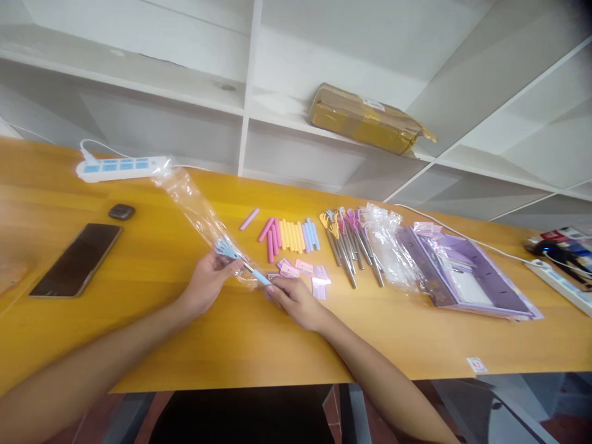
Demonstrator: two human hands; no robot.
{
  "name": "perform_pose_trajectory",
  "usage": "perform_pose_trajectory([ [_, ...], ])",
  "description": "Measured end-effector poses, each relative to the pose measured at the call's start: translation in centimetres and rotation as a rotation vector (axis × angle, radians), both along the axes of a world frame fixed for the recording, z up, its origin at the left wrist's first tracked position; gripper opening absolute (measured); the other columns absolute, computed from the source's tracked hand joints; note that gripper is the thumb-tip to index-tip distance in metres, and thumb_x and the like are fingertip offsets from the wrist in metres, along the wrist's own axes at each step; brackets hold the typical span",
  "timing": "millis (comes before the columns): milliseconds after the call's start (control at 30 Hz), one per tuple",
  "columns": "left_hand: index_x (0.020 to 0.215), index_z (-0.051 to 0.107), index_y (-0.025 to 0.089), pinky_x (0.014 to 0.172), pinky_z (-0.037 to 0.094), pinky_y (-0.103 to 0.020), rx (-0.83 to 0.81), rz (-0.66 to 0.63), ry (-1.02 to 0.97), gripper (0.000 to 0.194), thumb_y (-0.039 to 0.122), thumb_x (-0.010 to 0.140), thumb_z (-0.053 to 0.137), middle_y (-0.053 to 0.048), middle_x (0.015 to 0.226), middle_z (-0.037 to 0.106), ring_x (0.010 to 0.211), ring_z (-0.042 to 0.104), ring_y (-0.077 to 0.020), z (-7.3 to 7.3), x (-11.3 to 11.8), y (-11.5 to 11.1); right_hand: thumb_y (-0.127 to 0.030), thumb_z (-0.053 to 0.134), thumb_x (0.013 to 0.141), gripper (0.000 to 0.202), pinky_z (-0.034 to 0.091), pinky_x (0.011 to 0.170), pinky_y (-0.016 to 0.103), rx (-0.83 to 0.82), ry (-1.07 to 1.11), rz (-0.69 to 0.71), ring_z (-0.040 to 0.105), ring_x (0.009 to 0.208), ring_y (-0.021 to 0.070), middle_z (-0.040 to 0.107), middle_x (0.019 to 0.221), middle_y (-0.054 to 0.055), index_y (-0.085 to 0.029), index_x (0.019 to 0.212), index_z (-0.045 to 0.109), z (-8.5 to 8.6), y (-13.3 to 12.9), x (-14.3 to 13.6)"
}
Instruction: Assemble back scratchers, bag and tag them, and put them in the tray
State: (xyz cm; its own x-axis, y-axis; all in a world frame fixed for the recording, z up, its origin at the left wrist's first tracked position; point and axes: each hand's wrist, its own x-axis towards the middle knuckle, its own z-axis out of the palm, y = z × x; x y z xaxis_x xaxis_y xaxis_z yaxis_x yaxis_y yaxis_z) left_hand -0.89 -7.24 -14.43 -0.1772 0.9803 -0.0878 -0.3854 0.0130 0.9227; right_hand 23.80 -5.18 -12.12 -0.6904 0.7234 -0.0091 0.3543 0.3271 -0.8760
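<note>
A back scratcher with a light-blue claw head, metal rod and blue grip is held between my hands at a slant. My right hand is closed around the end of its blue grip. Near the claw head, my left hand pinches a long clear plastic bag; the head looks to be inside the bag's opening. The bag stretches away to the upper left. Beyond my right hand lie small pink and purple cards and rows of pink, yellow and blue grip tubes.
Several more back scratchers lie beside a stack of clear bags and a purple box. A phone, a small black case and a power strip are on the left. A taped parcel sits on the shelf.
</note>
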Motion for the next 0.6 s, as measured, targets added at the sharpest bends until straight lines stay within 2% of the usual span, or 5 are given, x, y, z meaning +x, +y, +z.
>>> perform_pose_trajectory([
  [133, 0.089, 0.079, 0.017, 0.086, 0.058, -0.033, -0.058, -0.072, 0.074, 0.033, 0.039, 0.072, 0.096, -0.007, 0.091, 0.081, 0.089, 0.074, -0.0224, -1.1, 0.4, -0.5, -0.054, 0.046, 0.111, 0.048, 0.036, 0.065, 0.027, -0.023, 0.002, -0.003, 0.048, 0.068, 0.0132, 0.053, 0.073, -0.001, -0.019, 0.079, 0.057, -0.1, -0.1, 0.0],
  [300, 0.091, 0.077, 0.017, 0.085, 0.058, -0.031, -0.019, 0.088, -0.073, 0.038, 0.035, 0.067, 0.1, -0.005, 0.094, 0.079, 0.091, 0.073, -0.0191, 1.2, -0.4, 0.5, -0.052, 0.048, 0.111, 0.044, 0.038, 0.068, 0.028, -0.027, 0.025, -0.018, 0.05, 0.071, 0.0141, 0.058, 0.079, 0.001, -0.019, 0.085, 0.061, 0.0, 0.1, 0.1],
  [400, 0.087, 0.075, 0.017, 0.082, 0.059, -0.031, -0.013, 0.115, -0.134, 0.04, 0.034, 0.064, 0.102, -0.005, 0.093, 0.079, 0.093, 0.074, -0.02, 2.3, -1.0, 1.2, -0.05, 0.046, 0.112, 0.042, 0.039, 0.069, 0.028, -0.055, 0.045, -0.004, 0.052, 0.072, 0.0141, 0.058, 0.08, 0.001, -0.019, 0.089, 0.061, 0.1, 0.1, 0.2],
  [500, 0.088, 0.075, 0.016, 0.081, 0.059, -0.03, -0.018, 0.095, -0.131, 0.039, 0.034, 0.065, 0.101, -0.006, 0.094, 0.079, 0.092, 0.073, -0.0196, 1.9, -1.2, 1.4, -0.048, 0.045, 0.113, 0.041, 0.041, 0.072, 0.028, -0.041, 0.051, 0.022, 0.053, 0.073, 0.0138, 0.057, 0.081, 0.0, -0.02, 0.086, 0.058, 0.1, 0.1, 0.2],
  [600, 0.093, 0.078, 0.016, 0.08, 0.059, -0.031, -0.037, -0.011, -0.035, 0.037, 0.035, 0.07, 0.098, -0.007, 0.094, 0.08, 0.088, 0.074, -0.0203, 0.7, -0.8, 0.8, -0.049, 0.045, 0.113, 0.044, 0.04, 0.07, 0.027, -0.018, 0.031, 0.051, 0.052, 0.07, 0.0131, 0.056, 0.078, 0.0, -0.02, 0.082, 0.056, -0.2, 0.0, 0.1],
])
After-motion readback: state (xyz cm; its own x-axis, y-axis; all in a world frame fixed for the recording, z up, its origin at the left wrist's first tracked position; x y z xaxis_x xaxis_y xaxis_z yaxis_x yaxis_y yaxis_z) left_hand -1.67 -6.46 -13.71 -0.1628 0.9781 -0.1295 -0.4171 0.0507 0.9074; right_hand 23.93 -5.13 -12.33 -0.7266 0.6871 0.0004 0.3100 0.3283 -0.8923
